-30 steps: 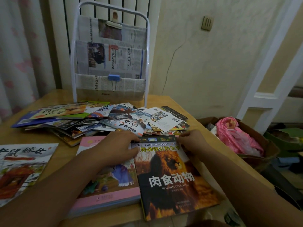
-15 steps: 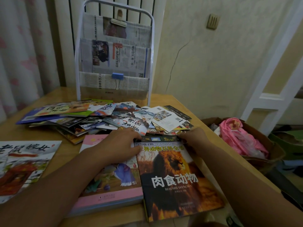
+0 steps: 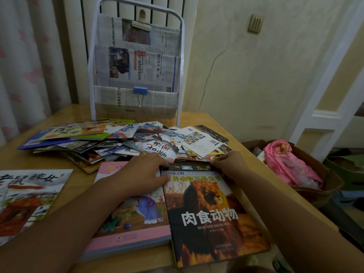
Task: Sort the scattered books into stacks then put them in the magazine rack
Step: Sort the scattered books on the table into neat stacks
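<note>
Fingers [image 3: 157, 164] of both hands lie flat and spread on the lion book's [image 3: 212, 213] top corners, probably to square it beside the pink book [image 3: 126, 231].

place: home room | cues: curtain [image 3: 29, 66], radiator [image 3: 137, 8], children's books [image 3: 110, 138] on wooden table [image 3: 236, 138]

Wooden table [image 3: 232, 133] bears scattered books [image 3: 122, 140] and magazine rack [image 3: 136, 62]
</note>
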